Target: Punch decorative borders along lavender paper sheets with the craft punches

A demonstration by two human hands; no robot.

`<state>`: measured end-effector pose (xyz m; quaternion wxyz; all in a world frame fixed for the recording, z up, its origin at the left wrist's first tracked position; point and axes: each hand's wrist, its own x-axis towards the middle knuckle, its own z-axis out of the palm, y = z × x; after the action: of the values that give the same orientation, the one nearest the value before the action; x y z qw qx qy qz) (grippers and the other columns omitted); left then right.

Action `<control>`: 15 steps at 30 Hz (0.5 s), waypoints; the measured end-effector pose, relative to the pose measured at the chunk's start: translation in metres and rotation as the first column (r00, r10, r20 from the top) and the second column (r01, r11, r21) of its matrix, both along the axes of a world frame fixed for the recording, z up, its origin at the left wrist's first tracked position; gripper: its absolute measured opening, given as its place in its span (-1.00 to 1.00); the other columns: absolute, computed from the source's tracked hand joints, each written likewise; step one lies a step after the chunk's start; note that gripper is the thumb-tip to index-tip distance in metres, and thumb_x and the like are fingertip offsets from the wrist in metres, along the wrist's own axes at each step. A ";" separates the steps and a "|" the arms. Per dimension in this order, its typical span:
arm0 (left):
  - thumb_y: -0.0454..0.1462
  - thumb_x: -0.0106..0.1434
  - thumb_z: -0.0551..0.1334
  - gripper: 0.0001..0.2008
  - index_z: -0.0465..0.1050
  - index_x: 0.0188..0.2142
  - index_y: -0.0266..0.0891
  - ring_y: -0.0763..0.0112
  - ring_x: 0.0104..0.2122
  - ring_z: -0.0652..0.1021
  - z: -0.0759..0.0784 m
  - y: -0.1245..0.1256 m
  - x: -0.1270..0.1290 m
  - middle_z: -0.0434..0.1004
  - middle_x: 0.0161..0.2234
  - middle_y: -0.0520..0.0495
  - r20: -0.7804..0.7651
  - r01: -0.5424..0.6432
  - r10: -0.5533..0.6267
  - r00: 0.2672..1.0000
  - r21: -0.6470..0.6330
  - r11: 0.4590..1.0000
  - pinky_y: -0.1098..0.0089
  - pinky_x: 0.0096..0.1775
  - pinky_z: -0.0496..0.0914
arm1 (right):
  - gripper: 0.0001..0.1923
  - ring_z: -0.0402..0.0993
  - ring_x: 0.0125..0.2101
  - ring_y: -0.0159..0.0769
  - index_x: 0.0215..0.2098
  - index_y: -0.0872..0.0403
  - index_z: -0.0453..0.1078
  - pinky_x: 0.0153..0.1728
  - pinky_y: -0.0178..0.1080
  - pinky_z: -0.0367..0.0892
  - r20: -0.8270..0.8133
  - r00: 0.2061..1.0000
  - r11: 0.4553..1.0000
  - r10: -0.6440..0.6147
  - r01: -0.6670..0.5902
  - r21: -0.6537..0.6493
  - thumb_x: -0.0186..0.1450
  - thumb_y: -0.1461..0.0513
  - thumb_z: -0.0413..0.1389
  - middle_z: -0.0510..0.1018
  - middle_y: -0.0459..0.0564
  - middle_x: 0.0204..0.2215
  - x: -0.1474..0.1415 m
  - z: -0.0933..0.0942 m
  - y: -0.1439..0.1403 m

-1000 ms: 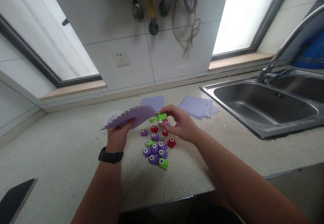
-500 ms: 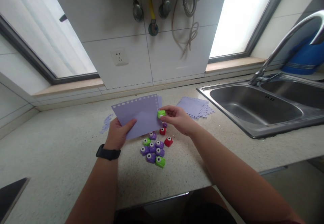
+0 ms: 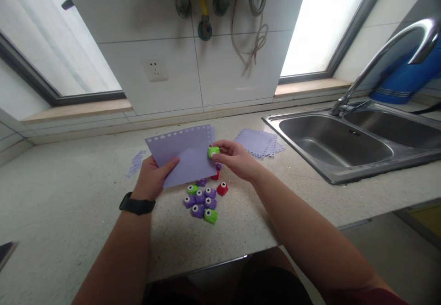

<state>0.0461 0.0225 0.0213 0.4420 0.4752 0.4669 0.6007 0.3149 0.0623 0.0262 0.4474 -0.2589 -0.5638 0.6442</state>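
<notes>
My left hand [image 3: 154,175] grips a sheet of purple paper [image 3: 188,160] by its left side, thumb on top. Small holes run along the sheet's far edge and part of its right edge. At that right edge, my right hand [image 3: 234,157] pinches a green craft punch [image 3: 213,151] between thumb and fingers. Whether the punch is pressed down cannot be made out. Below the sheet lie several more punches: purple ones [image 3: 200,196], green ones [image 3: 210,215] and a red one [image 3: 222,188]. The paper partly covers some of them.
A stack of purple sheets with punched edges [image 3: 257,142] lies right of my hands. Small purple paper scraps [image 3: 136,163] are scattered at left. A steel sink [image 3: 330,174] with a tap [image 3: 375,61] is set into the counter [image 3: 86,204] at right. Behind stands a tiled wall [image 3: 237,93].
The whole view has shifted slightly, so everything sits a little further left. My right hand and the green punch remain at the sheet's right edge, a bit nearer along it.
</notes>
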 end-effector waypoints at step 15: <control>-0.15 -0.01 0.57 -0.45 0.62 -0.04 -0.32 0.18 -0.21 0.65 0.003 -0.002 0.003 0.67 -0.09 -0.22 0.012 -0.019 0.020 1.000 -0.029 0.999 0.24 -0.11 0.54 | -0.54 0.46 -0.29 -0.36 -0.04 0.08 0.48 -0.33 -0.29 0.37 -0.056 0.998 0.997 0.016 -0.020 -0.073 0.16 0.12 0.43 0.56 0.00 -0.26 -0.004 0.002 -0.001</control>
<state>0.0494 0.0208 0.0242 0.4456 0.4606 0.4773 0.6012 0.3110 0.0612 0.0282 0.4471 -0.2522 -0.5293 0.6755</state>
